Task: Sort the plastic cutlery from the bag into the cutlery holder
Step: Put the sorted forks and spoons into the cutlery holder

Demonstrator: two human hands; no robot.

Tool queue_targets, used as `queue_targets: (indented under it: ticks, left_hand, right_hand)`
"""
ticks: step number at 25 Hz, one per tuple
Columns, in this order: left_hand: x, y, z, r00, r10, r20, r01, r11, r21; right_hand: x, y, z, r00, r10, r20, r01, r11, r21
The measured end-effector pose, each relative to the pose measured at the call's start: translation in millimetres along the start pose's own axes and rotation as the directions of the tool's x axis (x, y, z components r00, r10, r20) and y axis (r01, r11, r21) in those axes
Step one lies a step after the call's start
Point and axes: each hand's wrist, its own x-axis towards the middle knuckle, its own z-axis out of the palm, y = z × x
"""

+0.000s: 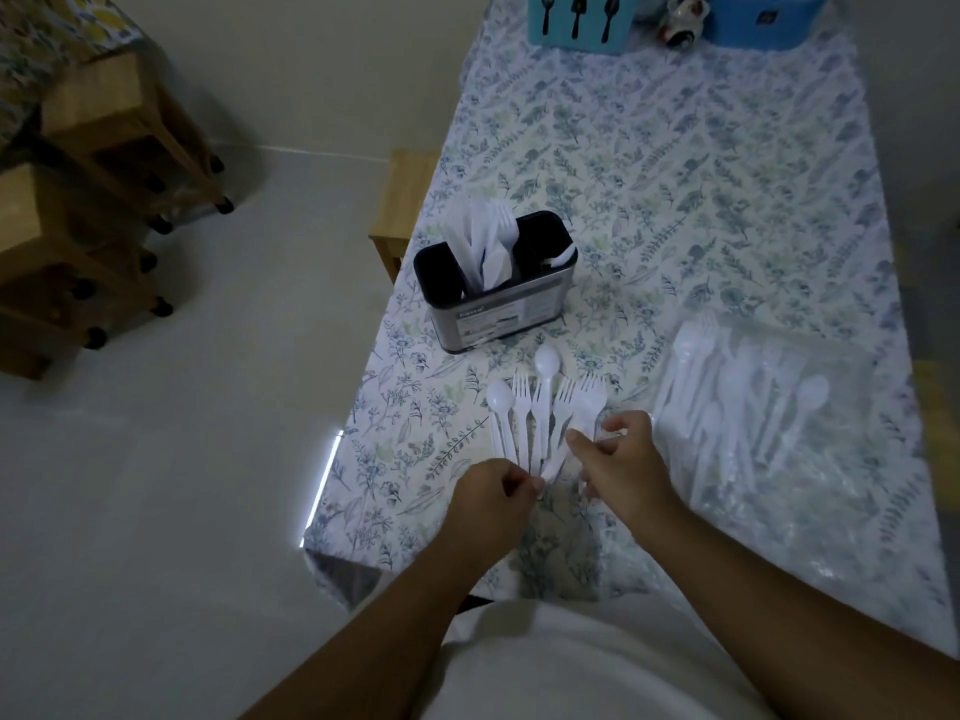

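A fan of white plastic spoons and forks [545,407] spreads out from my left hand [491,498], which pinches their handle ends just above the table. My right hand [621,459] closes its fingers on the handle of the rightmost fork [587,402] in the fan. Behind them stands the black-and-steel cutlery holder [496,317]; its middle compartment has white forks and knives, and a piece shows in its right one. To the right lies the clear plastic bag [769,407] with several more white pieces inside.
The table carries a leaf-patterned cloth [675,163]. A teal cutlery box [579,18], a small figurine [683,20] and a blue container [758,18] stand at the far end. Wooden stools [98,174] are on the floor at left, another [405,200] by the table's edge.
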Motion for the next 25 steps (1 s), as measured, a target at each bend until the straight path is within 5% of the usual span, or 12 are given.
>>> queue_targets:
  ticks: [2, 5, 11, 18, 23, 25]
  left_hand:
    - [-4.0, 8.3, 7.7, 0.995, 0.012, 0.095, -0.004, 0.997, -0.081]
    - [1.2, 21.2, 15.3, 0.996, 0.064, 0.068, -0.069, 0.994, 0.08]
    - [32.8, 54.8, 22.5, 0.985, 0.127, -0.118, -0.108, 0.982, 0.155]
    - [54.8, 53.5, 21.3, 0.983, 0.111, -0.147, -0.043, 0.914, 0.403]
    - [50.1, 58.9, 20.9, 0.985, -0.08, -0.155, 0.091, 0.994, 0.066]
    - [41.4, 64.9, 25.1, 0.99, -0.11, -0.092, 0.102, 0.991, -0.092]
  right_hand:
    - [1.2, 0.2, -3.4, 0.989, 0.143, 0.043, -0.149, 0.952, 0.267]
    - [4.9, 4.4, -15.1, 0.963, 0.244, 0.111, -0.267, 0.833, 0.485]
    - [8.9, 17.2, -38.5, 0.974, 0.225, -0.015, -0.203, 0.904, 0.377]
    - [11.8, 22.8, -35.2, 0.97, 0.171, 0.173, -0.22, 0.917, 0.331]
    - [16.4, 19.0, -26.8, 0.976, 0.153, 0.156, -0.207, 0.873, 0.441]
    - [18.9, 18.8, -25.2, 0.983, 0.116, 0.139, -0.16, 0.919, 0.36]
